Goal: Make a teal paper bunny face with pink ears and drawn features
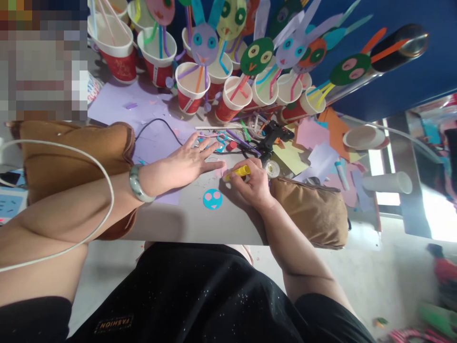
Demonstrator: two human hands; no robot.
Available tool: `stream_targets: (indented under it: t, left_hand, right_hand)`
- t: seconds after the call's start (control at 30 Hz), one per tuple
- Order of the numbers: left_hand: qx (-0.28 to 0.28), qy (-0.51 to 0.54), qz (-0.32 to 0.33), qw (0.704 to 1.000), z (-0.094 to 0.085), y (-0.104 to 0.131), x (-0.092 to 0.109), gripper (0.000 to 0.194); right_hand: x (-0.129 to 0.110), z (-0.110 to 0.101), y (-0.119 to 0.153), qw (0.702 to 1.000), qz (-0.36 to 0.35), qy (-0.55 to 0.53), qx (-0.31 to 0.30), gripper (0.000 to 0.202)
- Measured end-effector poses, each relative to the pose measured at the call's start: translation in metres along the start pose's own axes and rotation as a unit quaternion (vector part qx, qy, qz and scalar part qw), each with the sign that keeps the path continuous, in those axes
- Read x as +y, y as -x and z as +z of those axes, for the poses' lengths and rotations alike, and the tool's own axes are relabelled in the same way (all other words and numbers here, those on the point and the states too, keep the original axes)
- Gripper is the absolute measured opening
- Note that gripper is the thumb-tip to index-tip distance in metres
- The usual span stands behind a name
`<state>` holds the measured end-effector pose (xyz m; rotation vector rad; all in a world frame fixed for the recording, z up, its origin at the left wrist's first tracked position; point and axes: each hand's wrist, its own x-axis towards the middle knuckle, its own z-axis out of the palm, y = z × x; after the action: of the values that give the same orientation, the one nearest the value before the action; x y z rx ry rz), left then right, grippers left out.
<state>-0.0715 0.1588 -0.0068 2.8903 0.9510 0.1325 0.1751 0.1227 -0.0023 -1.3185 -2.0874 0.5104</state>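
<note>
"Where are the arms?"

"Both reach forward over a pale grey surface (160, 228). The left forearm comes in almost sideways from the left edge, a grey-green bangle (137, 183) at its wrist. The right forearm slants up and inward from the lower right."

"How is the left hand (182, 162) posed?"

"Back upward, fingers spread and grasping nothing that shows. Its fingers point to the right, and the digit nearest the body stretches out to a small piece of pink paper (220, 169). Whether it presses on the paper, I cannot tell."

"And the right hand (254, 183)?"

"Its fingers are curled around a yellow tube (242, 172), gripping it with the knuckles up. The tube lies aslant, one end pointing left beside the pink paper."

"What is nearest the body?"

"A blue paper disc (212, 199), flat on the surface, between the forearms and below the pink paper. It has two pink circles like eyes and a small pink triangle."

"What surrounds the hands?"

"A brown pouch (310, 212) sits beside the right wrist, and a tan bag (78, 157) lies behind the left forearm. Farther off stand red-and-white paper cups (230, 102), several holding paper animal faces on coloured straws."
</note>
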Motion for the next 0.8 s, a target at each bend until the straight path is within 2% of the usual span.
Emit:
stream_targets:
  t: [0.13, 0.27, 0.4, 0.53, 0.7, 0.8]
  left_hand:
    - [0.001, 0.001, 0.005, 1.000, 0.0015, -0.0003, -0.0012, 0.058]
    - [0.011, 0.018, 0.000, 1.000, 0.0031, 0.0000, -0.0020, 0.055]
    - [0.012, 0.021, 0.004, 1.000, 0.0017, 0.0001, -0.0016, 0.056]
    - [0.006, 0.017, 0.002, 1.000, 0.0008, 0.0002, -0.0012, 0.055]
    - [0.021, 0.030, 0.000, 0.999, 0.0023, 0.0002, -0.0004, 0.056]
    - [0.021, 0.029, -0.002, 0.999, 0.0007, -0.0002, 0.0007, 0.055]
  right_hand:
    - [0.0008, -0.0013, 0.0000, 0.999, 0.012, 0.012, 0.027, 0.007]
    - [0.0013, -0.0023, -0.0008, 1.000, 0.006, 0.011, -0.004, 0.008]
    - [0.0017, -0.0012, 0.0002, 0.999, -0.003, 0.015, 0.031, 0.008]
    - [0.0011, 0.0003, 0.0017, 1.000, -0.012, 0.012, 0.000, 0.006]
    - [-0.0014, 0.0007, 0.0015, 1.000, -0.004, -0.001, 0.023, 0.006]
    - [-0.0010, -0.0003, 0.0014, 1.000, -0.011, -0.015, -0.001, 0.005]
